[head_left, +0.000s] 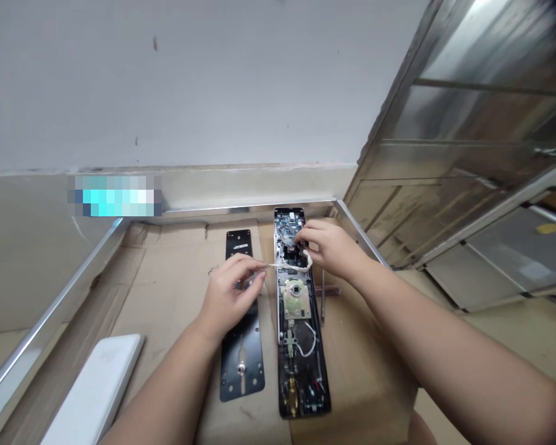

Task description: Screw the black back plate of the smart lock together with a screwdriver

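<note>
Two hands over the lock panel [301, 377]: left hand [227, 296] pinching a white wire [287, 266], right hand [331, 244] curled on its top end, grip unclear, black plate [252, 377] just left of it

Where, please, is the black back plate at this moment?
In the head view, the black back plate lies on the cardboard beneath the left hand, just left of the opened door lock.

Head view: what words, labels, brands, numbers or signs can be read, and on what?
Nothing can be quoted.
White label on the black metal backplate: too small to read.
Markings on the circuit board: too small to read.
Coloured patch at the wall's foot: blurred out, unreadable.
</note>
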Tool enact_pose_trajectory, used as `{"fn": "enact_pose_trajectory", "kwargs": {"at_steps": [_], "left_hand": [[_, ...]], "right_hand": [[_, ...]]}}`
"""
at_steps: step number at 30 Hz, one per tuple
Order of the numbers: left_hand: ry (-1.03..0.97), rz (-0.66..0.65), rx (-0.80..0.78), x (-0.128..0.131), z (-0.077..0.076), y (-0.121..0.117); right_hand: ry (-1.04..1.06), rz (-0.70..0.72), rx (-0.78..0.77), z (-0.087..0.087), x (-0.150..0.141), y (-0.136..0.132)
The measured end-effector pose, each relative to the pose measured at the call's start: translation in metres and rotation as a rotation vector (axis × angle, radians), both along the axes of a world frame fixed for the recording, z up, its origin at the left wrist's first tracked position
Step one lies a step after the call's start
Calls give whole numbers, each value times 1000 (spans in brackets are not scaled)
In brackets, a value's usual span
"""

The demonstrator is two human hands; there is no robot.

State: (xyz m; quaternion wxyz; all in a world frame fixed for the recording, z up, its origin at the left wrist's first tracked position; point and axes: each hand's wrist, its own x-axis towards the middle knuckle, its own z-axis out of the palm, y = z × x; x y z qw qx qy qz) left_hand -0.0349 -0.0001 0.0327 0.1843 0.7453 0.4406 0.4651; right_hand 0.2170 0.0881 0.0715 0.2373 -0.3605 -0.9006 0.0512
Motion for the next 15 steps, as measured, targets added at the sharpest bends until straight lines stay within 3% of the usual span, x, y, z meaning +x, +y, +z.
{"fn": "enact_pose_trajectory", "kwargs": {"at_steps": [6, 12, 15], "left_hand": [[-43, -73, -76, 5, -4, -1], [-287, -221, -436, 10, -8, -4], [-325, -230, -552, 9, -12, 1]], "right_hand": [[-27, -38, 23, -2, -2, 0], [7, -95, 58, -7, 5, 9], [59, -73, 51, -8, 7, 11]]}}
